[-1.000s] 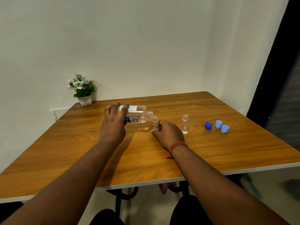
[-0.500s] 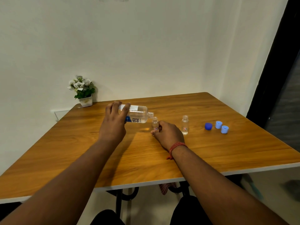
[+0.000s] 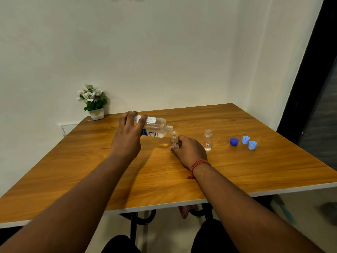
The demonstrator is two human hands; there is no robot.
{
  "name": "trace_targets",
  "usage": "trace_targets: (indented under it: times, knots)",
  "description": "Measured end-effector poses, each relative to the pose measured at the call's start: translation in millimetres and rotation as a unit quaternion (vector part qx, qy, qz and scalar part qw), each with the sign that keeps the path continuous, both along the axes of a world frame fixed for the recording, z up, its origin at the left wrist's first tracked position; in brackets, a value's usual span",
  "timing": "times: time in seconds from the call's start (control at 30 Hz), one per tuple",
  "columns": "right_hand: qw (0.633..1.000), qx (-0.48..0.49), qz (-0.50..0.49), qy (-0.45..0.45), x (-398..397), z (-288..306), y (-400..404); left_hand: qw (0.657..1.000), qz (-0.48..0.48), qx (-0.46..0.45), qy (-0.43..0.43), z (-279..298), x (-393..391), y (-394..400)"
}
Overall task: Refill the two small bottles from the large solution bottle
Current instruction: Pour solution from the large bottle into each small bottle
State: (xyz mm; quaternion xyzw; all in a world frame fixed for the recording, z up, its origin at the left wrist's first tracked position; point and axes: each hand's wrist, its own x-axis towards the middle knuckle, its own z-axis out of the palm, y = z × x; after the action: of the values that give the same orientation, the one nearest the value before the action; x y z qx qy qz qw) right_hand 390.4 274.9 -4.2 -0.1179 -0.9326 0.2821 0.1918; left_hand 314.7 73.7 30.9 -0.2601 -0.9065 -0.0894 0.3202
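My left hand grips the base of the large clear solution bottle, held on its side with its open neck tipped down over a small bottle. My right hand rests on the table and holds that small bottle upright at its base. The second small clear bottle stands uncapped and alone to the right, with a little liquid at its bottom. A dark blue cap and two light blue caps lie further right.
The wooden table has a white front edge. A small potted plant with white flowers stands at the back left corner against the wall. A dark door frame runs down the right.
The large bottle's neck has dipped a little lower toward the small bottle's mouth. Both hands stay in the same places.
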Motion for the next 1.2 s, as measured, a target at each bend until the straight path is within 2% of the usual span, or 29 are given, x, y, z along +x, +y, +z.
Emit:
trace_targets:
  times: [1.2]
  knots:
    - [1.000, 0.002, -0.004, -0.001, -1.0, -1.4, -0.2, 1.000, 0.000, -0.013, 0.007, 4.2, 2.3, -0.1]
